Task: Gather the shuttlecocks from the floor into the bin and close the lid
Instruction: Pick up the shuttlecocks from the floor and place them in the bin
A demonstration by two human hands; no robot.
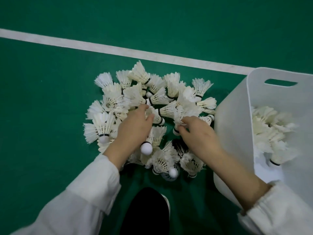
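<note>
Head view. The task appears partly done. A large heap of shuttlecocks (172,87) lies on the green floor (50,99), touching the white bin's (228,133) left wall. The bin stands open and holds a smaller batch, and its far wall has a handle slot. The left hand (133,126) has its grip closed round shuttlecocks in the heap, one cork projecting beneath the palm. The right hand (198,131) pinches feathers at the heap's bin-side edge. No lid is visible, so most gathering and the closing seemingly remain.
</note>
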